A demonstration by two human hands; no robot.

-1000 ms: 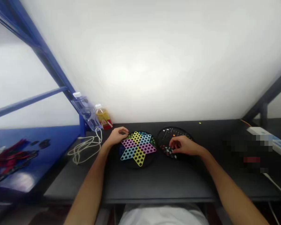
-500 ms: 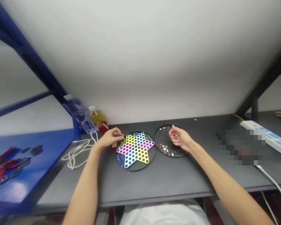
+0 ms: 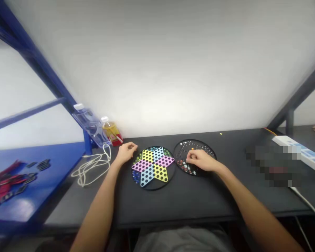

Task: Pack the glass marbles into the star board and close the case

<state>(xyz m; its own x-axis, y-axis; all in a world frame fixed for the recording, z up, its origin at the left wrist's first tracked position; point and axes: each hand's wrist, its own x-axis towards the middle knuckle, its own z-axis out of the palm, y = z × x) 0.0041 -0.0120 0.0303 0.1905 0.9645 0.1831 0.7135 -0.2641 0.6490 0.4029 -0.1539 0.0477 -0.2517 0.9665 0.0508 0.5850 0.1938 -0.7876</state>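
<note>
A Chinese checkers board [image 3: 153, 163] with a yellow, pink and blue star lies at the middle of the table. Blue marbles [image 3: 136, 176] and green ones fill parts of its round black rim. At its upper left rests my left hand [image 3: 126, 152], fingers curled in; whatever they may hold is hidden. To the right of the board is a round black tray [image 3: 182, 144] with clear, white and reddish marbles scattered in it. My right hand [image 3: 201, 160] is over this tray, fingertips drawn together and pointing down at the marbles. Anything between those fingertips is too small to make out.
A white cable [image 3: 93, 169] lies coiled at left, near a drink bottle [image 3: 112, 133] and a clear bottle [image 3: 90, 122]. Red and black straps [image 3: 9, 185] lie on a blue surface. A white power strip [image 3: 301, 152] and a blurred-out object [image 3: 274, 166] are at right.
My right hand has turned over and lowered toward the marbles in the tray, its fingers now pointing down. My left hand has drawn slightly off the board's edge, with fingers curled tighter.
</note>
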